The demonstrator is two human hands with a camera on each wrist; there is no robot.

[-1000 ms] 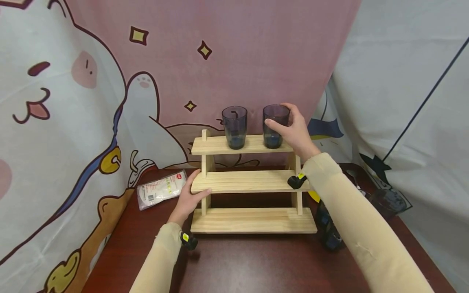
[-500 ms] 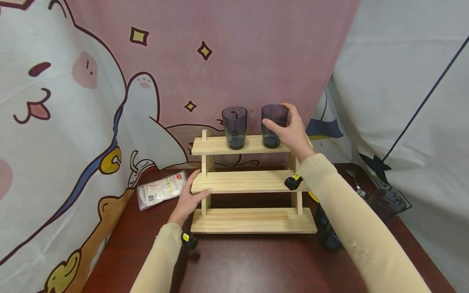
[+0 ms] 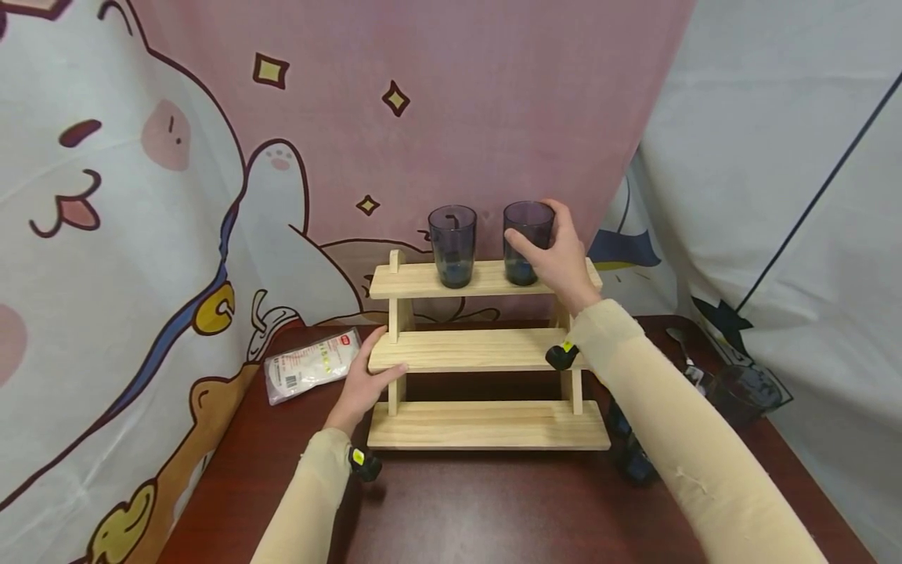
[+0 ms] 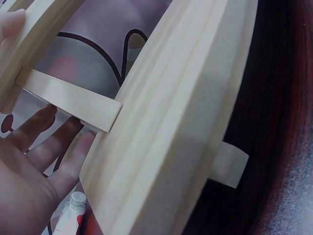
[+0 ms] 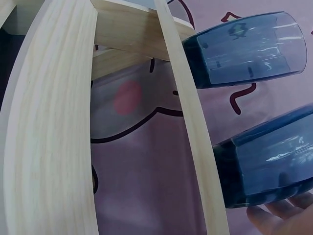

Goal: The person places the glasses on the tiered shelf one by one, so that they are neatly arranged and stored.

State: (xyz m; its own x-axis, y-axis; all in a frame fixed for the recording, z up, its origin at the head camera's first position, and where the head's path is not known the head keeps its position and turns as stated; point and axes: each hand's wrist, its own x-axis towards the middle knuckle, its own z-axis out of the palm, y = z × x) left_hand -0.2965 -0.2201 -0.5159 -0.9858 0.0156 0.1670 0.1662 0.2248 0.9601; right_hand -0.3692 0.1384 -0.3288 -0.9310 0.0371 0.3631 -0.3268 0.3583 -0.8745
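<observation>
A three-tier wooden shelf (image 3: pixel 479 352) stands on the table. My left hand (image 3: pixel 361 392) grips the left end of its middle tier, thumb on the front and fingers behind; the left wrist view shows the fingers (image 4: pixel 46 147) by the upright. On the top tier, a dark blue-purple drinking glass (image 3: pixel 528 219) stands upright toward the right. My right hand (image 3: pixel 569 262) holds this glass from its right side, thumb across the front. A matching glass (image 3: pixel 452 247) stands to its left, with a gap between them. The right wrist view shows both glass bases at the board.
A white plastic packet (image 3: pixel 312 366) lies left of the shelf. Right of it, partly behind my right sleeve, are more dark glassware (image 3: pixel 637 462), a spoon (image 3: pixel 679 338) and a clear dark glass (image 3: pixel 740 392). A printed cloth (image 3: pixel 535 94) hangs close behind.
My right hand has shifted the right-hand glass slightly left along the top tier, then stayed nearly still. The left hand keeps its grip on the shelf.
</observation>
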